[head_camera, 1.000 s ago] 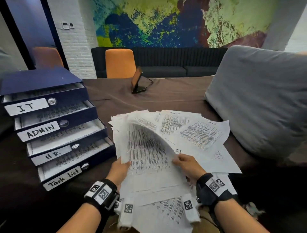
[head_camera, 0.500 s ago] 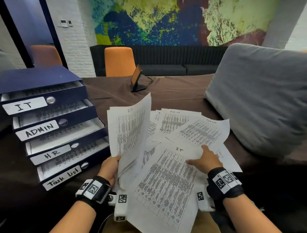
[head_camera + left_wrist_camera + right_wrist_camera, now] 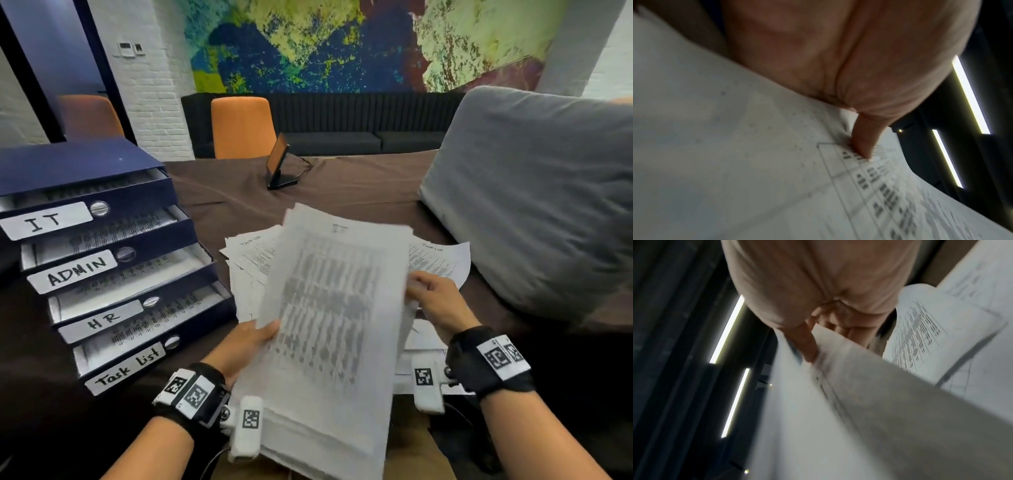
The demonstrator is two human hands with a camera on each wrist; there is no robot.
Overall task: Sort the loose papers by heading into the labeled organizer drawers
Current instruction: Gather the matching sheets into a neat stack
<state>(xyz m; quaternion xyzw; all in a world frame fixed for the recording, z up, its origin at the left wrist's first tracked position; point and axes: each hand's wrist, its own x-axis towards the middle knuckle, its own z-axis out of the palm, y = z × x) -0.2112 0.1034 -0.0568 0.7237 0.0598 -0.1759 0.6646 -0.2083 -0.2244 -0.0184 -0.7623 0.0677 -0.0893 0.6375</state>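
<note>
Your left hand (image 3: pixel 245 346) pinches the near-left edge of a thin, blurred stack of printed sheets (image 3: pixel 329 329), thumb on top; your right hand (image 3: pixel 436 301) clamps its right edge. The stack hangs tilted above fanned loose papers (image 3: pixel 442 262), just right of the navy four-drawer organizer (image 3: pixel 113 260) with handwritten white labels.

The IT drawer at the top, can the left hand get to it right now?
Probably yes. The IT drawer stands pulled open on the left hand's own side, with nothing between them. But that hand grips the lifted sheets, so they would travel along with it.
</note>
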